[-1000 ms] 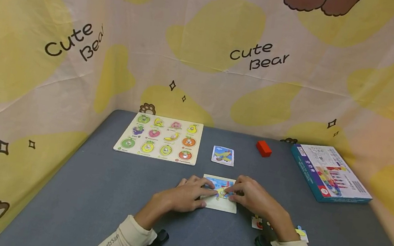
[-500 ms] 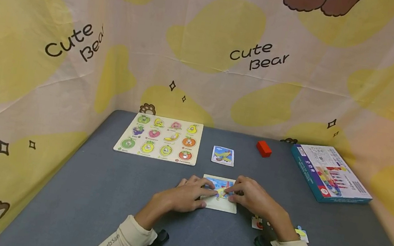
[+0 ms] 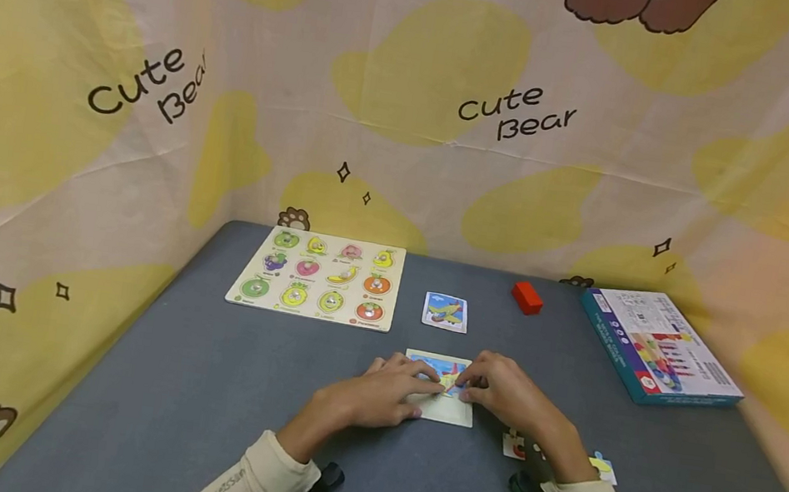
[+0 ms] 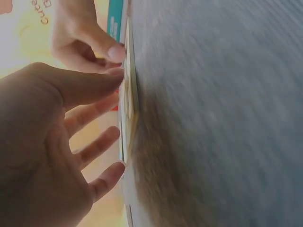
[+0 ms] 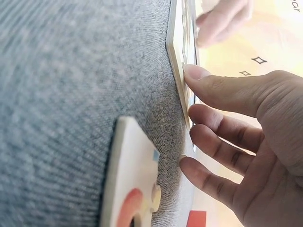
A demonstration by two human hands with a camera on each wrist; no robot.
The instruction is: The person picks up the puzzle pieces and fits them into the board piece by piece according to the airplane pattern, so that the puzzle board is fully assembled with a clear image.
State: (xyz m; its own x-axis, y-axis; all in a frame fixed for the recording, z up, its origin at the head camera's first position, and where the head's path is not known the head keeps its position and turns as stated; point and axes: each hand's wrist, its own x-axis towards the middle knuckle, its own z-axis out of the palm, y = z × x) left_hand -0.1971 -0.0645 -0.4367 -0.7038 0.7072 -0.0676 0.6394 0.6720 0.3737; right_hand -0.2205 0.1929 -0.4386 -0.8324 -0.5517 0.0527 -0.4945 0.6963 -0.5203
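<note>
A small cream puzzle board (image 3: 444,411) lies flat at the middle of the table. Jigsaw pieces of an airplane picture (image 3: 440,363) cover its far part. From the left, my left hand (image 3: 381,393) reaches onto it with fingers spread, fingertips on the picture and thumb by the near edge. My right hand (image 3: 511,395) touches the picture's right side; in the right wrist view its thumb (image 5: 208,80) rests against the board and the fingers are loosely bent. Under the fingertips the pieces are partly hidden. Loose puzzle pieces (image 3: 514,445) lie beside my right wrist.
Behind the board lies an airplane picture card (image 3: 446,312). A fruit peg board (image 3: 237,291) is at the far left. A red block (image 3: 527,298) and a flat teal box (image 3: 676,344) are at the far right. Another loose piece (image 3: 603,467) lies beyond my right forearm.
My left hand has shifted slightly to the right over the picture. The right hand has barely moved, its index finger drawing slightly right.
</note>
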